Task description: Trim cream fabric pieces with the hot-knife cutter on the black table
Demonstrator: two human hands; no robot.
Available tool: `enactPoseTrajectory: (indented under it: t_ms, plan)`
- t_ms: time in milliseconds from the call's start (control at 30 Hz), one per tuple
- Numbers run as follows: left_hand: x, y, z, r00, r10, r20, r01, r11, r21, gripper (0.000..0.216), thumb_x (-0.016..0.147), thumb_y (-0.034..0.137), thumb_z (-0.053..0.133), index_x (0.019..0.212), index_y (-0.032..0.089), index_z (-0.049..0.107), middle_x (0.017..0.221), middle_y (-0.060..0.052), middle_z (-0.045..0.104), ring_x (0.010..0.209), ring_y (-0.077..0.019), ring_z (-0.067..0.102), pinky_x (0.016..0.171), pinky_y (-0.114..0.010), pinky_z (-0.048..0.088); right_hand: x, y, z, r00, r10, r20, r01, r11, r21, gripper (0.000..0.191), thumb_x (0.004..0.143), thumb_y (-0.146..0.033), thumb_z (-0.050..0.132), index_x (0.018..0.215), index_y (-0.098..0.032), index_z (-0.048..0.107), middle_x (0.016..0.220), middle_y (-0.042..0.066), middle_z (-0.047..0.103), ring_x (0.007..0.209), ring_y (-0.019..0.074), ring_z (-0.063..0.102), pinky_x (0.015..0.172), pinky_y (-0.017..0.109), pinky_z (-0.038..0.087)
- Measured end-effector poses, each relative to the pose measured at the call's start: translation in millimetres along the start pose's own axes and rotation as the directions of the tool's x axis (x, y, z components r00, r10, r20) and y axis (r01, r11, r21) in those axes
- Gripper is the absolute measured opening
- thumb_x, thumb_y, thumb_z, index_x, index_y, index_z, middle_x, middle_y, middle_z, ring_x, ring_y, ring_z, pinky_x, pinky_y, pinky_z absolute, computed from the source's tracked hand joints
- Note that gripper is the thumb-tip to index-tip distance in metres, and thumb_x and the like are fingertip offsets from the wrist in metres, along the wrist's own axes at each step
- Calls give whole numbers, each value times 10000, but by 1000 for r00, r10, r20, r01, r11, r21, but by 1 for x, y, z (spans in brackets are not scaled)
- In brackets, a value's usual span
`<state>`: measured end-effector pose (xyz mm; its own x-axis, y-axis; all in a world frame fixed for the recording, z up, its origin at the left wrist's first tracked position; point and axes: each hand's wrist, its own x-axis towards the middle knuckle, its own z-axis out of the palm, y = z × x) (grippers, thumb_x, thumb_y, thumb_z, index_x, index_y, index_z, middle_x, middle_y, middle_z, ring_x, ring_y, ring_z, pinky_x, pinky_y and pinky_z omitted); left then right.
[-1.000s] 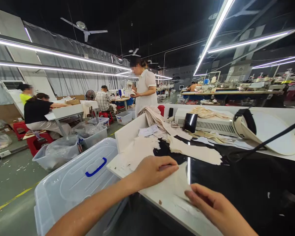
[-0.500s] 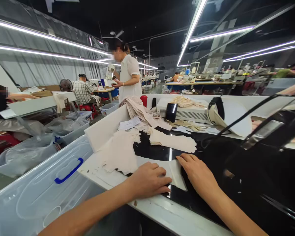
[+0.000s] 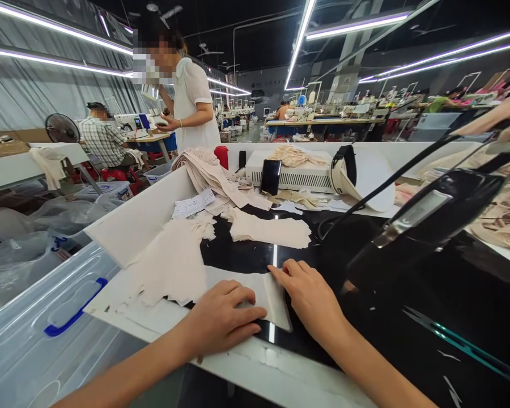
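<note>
A pale fabric piece [image 3: 261, 283] lies flat on the glossy black tabletop. My left hand [image 3: 223, 314] rests on its near side, palm down, fingers spread and lying flat. At its right end, the stretched index finger of my right hand [image 3: 310, 292] touches the far corner; the other fingers are slightly bent and grip nothing that shows. Just left of it, a heap of cut cream fabric pieces [image 3: 170, 260] hangs over the white board edge. Beyond my hands sits a neat stack of cream cut pieces [image 3: 272, 229].
A phone [image 3: 271, 177] leans against a white vented box [image 3: 301, 175], beside a white visor [image 3: 369, 178]. A dark device with cords [image 3: 433, 218] stands at right. A clear bin [image 3: 80, 345] is at left. A co-worker in white [image 3: 195, 107] stands behind the table.
The view has shifted, so table and hands appear further left. My right index finger now stretches along the fabric's far corner; my left hand stays on the piece.
</note>
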<state>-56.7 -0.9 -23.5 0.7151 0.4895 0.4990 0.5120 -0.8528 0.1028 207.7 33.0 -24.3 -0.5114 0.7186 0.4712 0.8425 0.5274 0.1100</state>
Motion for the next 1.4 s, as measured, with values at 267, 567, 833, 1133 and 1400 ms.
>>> enactPoseTrajectory:
  t_ms: [267,567,833,1133,1400]
  plan:
    - [3,-3,-2,998,20,-56,-22,999,-30,333,1234,424,514,1237,231,786,1316,-92,812,1210,-255,741,1137,-417,532,-27,-3,-27,998,-31,-56,39,988,146,640,904,146,439,1316,-223,761,1165,65,808,895,220,767,740,341,646]
    - [7,-12,7,992,54,116,-45,996,-75,428,1217,508,571,1519,247,724,1563,-96,760,1451,-300,700,1287,-495,499,-77,2,-66,934,109,-340,-5,956,292,314,1150,-149,567,1336,-306,766,1197,65,830,1018,243,820,882,377,689]
    - [11,-14,4,991,99,88,-92,993,-76,353,1187,426,639,1477,267,760,1524,-89,780,1398,-281,730,1264,-462,539,-56,76,-91,376,639,-671,-291,769,569,978,789,-671,983,1584,-285,565,1432,203,695,1243,398,738,974,586,654]
    - [-1,-42,10,988,146,45,-144,989,-42,392,1180,428,612,1541,372,753,1530,-11,786,1389,-286,749,1186,-419,619,15,68,-93,554,800,-230,-146,366,919,845,849,-624,859,1536,-265,523,1315,97,760,1213,294,743,1142,505,595]
    - [-12,-54,23,996,84,-7,-84,996,-38,428,1191,524,558,1563,427,746,1521,1,790,1395,-291,750,1179,-422,635,32,40,-91,620,746,-245,-120,398,909,546,855,-638,889,1181,-276,641,1000,-13,753,916,222,704,892,368,617]
